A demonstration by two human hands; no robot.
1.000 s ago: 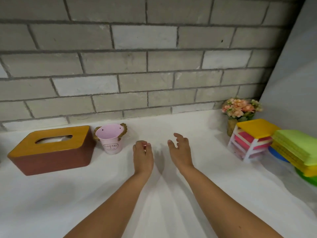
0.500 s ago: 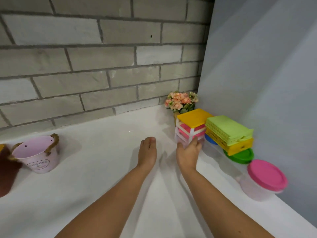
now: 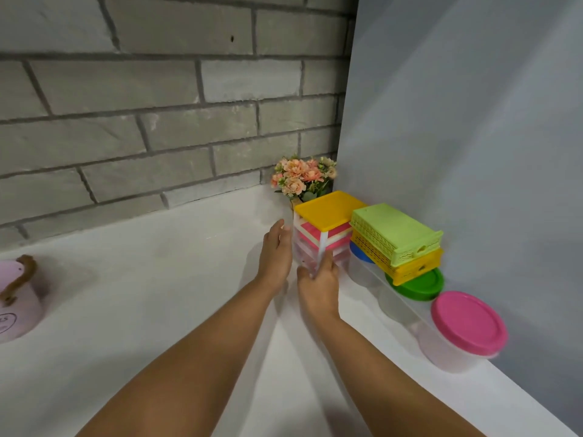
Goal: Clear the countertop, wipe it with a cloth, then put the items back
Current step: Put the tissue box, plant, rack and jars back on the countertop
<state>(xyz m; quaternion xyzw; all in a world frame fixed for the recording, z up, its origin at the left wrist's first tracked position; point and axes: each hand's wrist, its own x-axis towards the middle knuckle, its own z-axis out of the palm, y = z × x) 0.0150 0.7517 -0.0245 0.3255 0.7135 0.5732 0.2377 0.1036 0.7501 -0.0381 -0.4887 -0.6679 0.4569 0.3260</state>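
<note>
The right hand [image 3: 318, 285] curls round the near corner post of the yellow-topped drawer unit [image 3: 328, 209], while the left hand [image 3: 276, 250] lies straight-fingered against its left side. Clearing seems barely begun, and a two-handed lift comes next. Stacked baskets [image 3: 394, 228] crowd its right, flowers [image 3: 301, 178] stand just behind, and a pink bucket [image 3: 15, 304] sits well left.

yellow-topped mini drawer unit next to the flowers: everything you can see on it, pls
The drawer unit is small and plastic-looking: a flat yellow top, white corner posts, pink and clear drawers stacked beneath, all apparently shut. It stands upright on the white countertop, in front of the flowers, close beside the stacked baskets. The right hand holds its near lower corner. The left hand is flat along its left face; contact there is unclear.
</note>
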